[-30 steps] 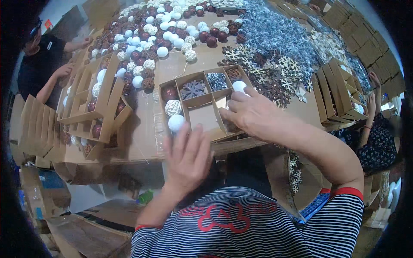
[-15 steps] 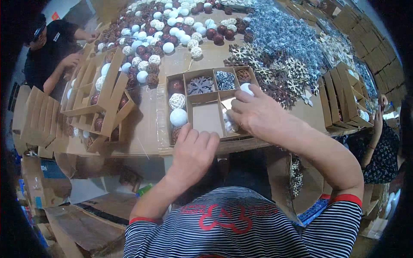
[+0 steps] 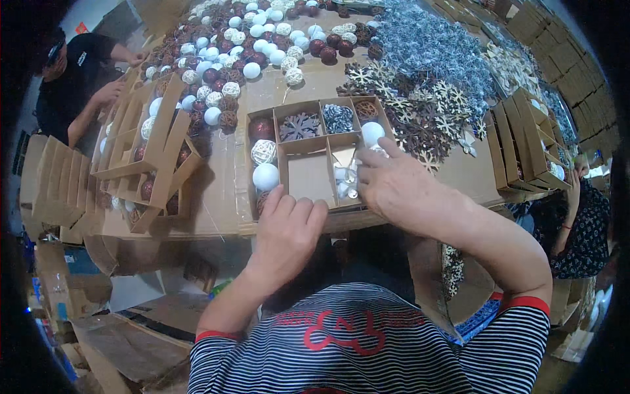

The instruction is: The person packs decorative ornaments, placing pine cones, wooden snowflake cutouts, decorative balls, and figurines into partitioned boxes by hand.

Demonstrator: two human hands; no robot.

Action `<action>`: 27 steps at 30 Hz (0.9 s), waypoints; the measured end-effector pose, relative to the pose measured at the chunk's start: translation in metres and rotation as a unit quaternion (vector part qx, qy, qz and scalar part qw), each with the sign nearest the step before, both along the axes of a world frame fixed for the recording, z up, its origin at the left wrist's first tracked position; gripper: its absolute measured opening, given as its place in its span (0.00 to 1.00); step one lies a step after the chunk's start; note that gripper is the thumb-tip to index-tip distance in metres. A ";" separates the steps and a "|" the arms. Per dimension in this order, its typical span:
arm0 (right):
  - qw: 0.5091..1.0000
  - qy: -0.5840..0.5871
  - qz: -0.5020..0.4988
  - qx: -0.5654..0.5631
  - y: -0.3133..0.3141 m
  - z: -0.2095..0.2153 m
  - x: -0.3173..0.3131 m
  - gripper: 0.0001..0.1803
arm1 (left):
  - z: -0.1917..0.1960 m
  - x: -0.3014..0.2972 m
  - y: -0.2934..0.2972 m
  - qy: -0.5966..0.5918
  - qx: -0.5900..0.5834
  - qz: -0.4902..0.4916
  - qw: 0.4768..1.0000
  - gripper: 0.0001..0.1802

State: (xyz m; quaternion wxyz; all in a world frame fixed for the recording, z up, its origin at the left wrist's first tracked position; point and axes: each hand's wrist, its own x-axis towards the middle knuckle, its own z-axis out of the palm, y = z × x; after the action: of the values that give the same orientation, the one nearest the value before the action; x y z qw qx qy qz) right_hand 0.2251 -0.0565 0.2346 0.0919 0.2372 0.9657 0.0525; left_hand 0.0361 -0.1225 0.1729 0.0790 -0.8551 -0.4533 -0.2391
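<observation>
In front of me lies a divided cardboard tray (image 3: 302,209). Its left column holds a dark red ball (image 3: 261,129), a white woven ball (image 3: 264,152), a white ball (image 3: 266,177) and a partly covered brown woven ball (image 3: 262,201). Further right are a snowflake (image 3: 300,126), a frosted pine cone (image 3: 338,119), a brown woven ball (image 3: 365,110) and small silvery-white pieces (image 3: 346,182). My left hand (image 3: 289,226) is curled over the near left edge, fingertips beside the lower brown ball. Just below a white ball (image 3: 373,133), my right hand (image 3: 400,187) bends its fingers into the right column; its fingertips are hidden.
Loose balls (image 3: 252,70) spread over the far table, beside wooden snowflakes (image 3: 433,108) and a silvery tinsel-like heap (image 3: 426,52). More divided trays (image 3: 141,148) lean at left, others (image 3: 525,141) at right. One person (image 3: 82,79) works at left, another (image 3: 571,223) at right.
The white ball at the right column has left my right fingers and rests in the tray. My right hand has shifted slightly toward me; my left hand stays at the tray edge.
</observation>
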 end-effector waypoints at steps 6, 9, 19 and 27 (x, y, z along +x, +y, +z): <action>0.999 0.026 0.005 0.017 0.008 -0.005 0.003 0.07 | -0.005 -0.002 0.001 -0.004 0.010 -0.001 1.000 0.09; 0.998 0.059 0.000 0.000 0.017 0.001 0.001 0.05 | -0.002 -0.001 0.001 -0.009 0.006 -0.005 1.000 0.09; 1.000 0.021 -0.010 0.016 0.014 -0.018 0.004 0.09 | 0.001 -0.003 0.001 0.003 -0.037 -0.025 0.999 0.12; 0.998 0.041 -0.036 0.011 0.004 -0.010 0.003 0.07 | 0.002 0.001 0.003 -0.006 -0.007 -0.029 1.000 0.09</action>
State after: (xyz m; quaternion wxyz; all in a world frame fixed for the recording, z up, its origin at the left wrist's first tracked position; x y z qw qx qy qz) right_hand 0.2280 -0.0524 0.2250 0.0517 0.2750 0.9587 0.0502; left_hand 0.0374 -0.1191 0.1754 0.0632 -0.8667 -0.4309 -0.2431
